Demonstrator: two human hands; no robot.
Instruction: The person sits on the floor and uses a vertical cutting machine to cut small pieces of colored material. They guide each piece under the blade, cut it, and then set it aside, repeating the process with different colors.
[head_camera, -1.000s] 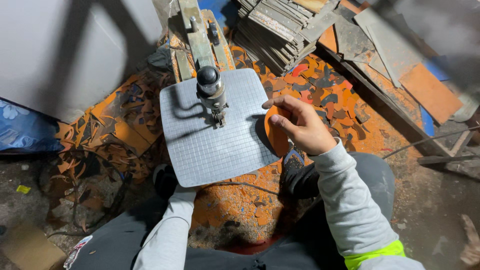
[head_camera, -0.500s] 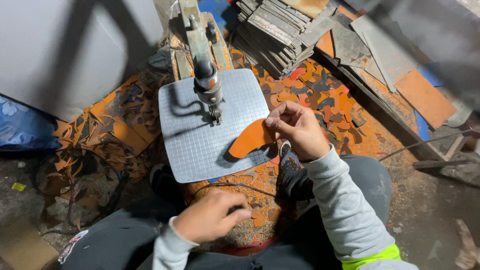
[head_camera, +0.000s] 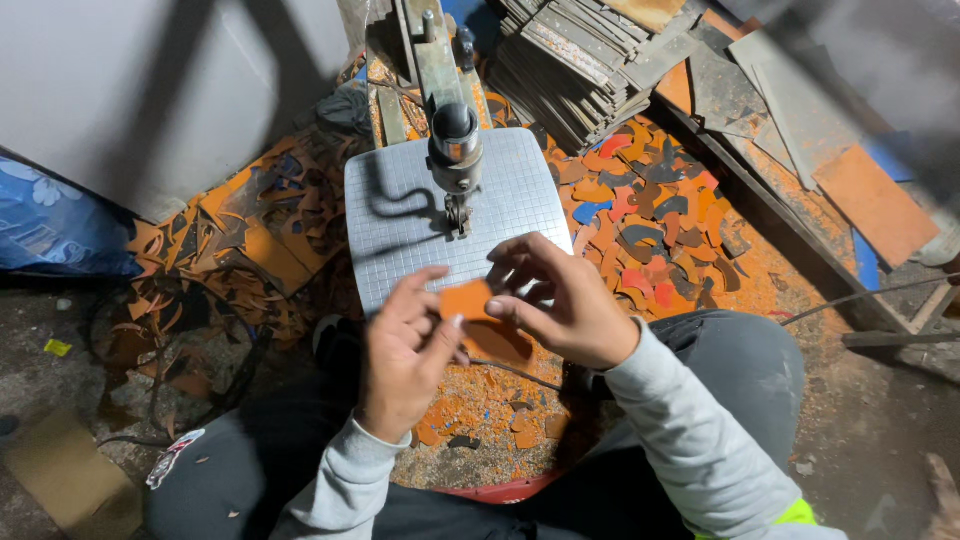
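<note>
An orange cut piece of flat board (head_camera: 468, 302) is held between both hands at the near edge of the saw's grey gridded table (head_camera: 400, 225). My left hand (head_camera: 405, 350) pinches its left side with thumb and fingers. My right hand (head_camera: 555, 300) grips its right side, fingers curled over the top. The saw's head and blade (head_camera: 456, 160) stand at the middle of the table, just beyond the hands. Part of the piece is hidden under my right hand.
Orange, red and blue offcuts (head_camera: 650, 220) litter the floor right of the saw, and more (head_camera: 240, 240) lie left. Stacked grey boards (head_camera: 590, 60) sit behind. A blue bag (head_camera: 50, 225) is at far left, a wooden frame (head_camera: 800, 200) at right.
My left hand came up from my lap and took hold of the orange piece. My right hand drew the piece back from the blade toward the table's near edge.
</note>
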